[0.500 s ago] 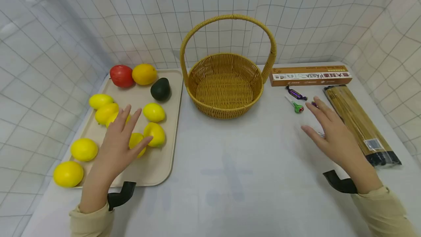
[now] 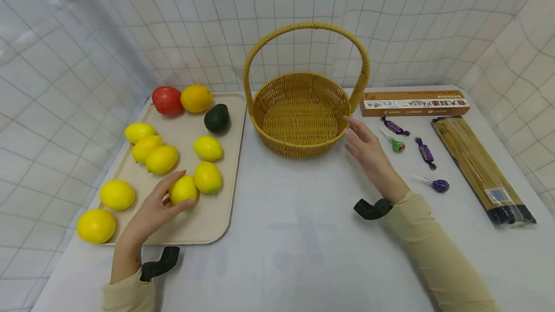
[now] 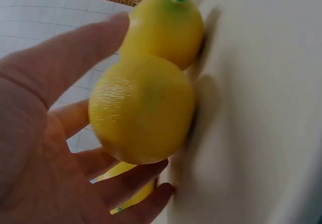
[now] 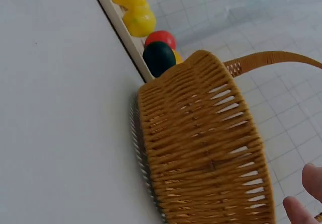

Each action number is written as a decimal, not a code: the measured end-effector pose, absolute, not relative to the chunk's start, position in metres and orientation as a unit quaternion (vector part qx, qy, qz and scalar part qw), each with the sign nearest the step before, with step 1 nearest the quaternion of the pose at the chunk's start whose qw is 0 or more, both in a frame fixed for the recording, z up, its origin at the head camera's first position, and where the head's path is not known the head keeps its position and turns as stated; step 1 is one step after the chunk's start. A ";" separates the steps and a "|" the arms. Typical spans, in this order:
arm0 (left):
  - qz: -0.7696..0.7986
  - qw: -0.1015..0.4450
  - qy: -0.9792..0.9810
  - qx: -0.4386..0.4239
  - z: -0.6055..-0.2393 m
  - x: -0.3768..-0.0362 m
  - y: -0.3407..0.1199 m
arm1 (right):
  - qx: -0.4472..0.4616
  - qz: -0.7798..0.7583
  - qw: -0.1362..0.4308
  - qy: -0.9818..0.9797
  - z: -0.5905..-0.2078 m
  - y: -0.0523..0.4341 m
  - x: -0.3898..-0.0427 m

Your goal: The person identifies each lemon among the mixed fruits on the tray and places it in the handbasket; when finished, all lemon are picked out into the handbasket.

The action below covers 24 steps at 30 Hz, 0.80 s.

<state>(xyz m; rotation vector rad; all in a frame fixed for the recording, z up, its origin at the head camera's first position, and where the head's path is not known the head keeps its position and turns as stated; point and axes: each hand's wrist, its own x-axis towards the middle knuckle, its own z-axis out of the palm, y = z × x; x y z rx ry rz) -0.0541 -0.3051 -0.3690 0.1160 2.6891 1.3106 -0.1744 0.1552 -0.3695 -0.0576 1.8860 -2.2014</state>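
Note:
In the head view my left hand [image 2: 149, 213] reaches around a lemon [image 2: 183, 190] on the beige tray [image 2: 208, 227]. The left wrist view shows thumb and fingers spread about that lemon [image 3: 143, 110], with space between it and the palm. Another lemon [image 2: 208, 177] touches it on the right. At the back centre stands a wicker basket [image 2: 299, 150] with a tall handle and nothing inside. My right hand [image 2: 368, 153] is at the basket's right rim, fingers loosely extended; whether they touch it cannot be told. Only two fingertips [image 4: 297, 211] show in the right wrist view.
Several more lemons [image 2: 162, 159], a red fruit [image 2: 167, 100], an orange-yellow fruit [image 2: 196, 98] and an avocado [image 2: 217, 118] lie on the tray. On the right are a pasta box [image 2: 415, 103], wrapped candies [image 2: 426, 152], lollipops [image 2: 440, 186] and a noodle pack [image 2: 481, 167].
My left hand has come down around the lemon from above the tray. My right hand has moved left from over the sweets to the basket's right side.

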 end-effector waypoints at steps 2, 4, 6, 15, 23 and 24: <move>0.412 0.064 0.908 0.036 -0.376 -0.056 -0.303 | -0.011 -0.738 0.116 0.665 -0.376 0.147 -0.180; 0.392 0.050 0.918 0.027 -0.380 -0.056 -0.303 | -0.009 -0.724 0.102 0.683 -0.383 0.141 -0.183; 0.394 0.050 0.918 0.012 -0.379 -0.055 -0.305 | -0.006 -0.715 0.083 0.694 -0.389 0.138 -0.184; 0.508 0.004 0.859 0.069 -0.324 -0.060 -0.285 | -0.006 -0.703 0.062 0.709 -0.398 0.134 -0.176; 0.628 0.076 0.761 0.146 -0.311 -0.164 -0.173 | -0.009 -0.703 0.064 0.709 -0.397 0.135 -0.180; 0.634 0.095 0.754 0.147 -0.316 -0.177 -0.159 | -0.008 -0.699 0.067 0.712 -0.398 0.134 -0.181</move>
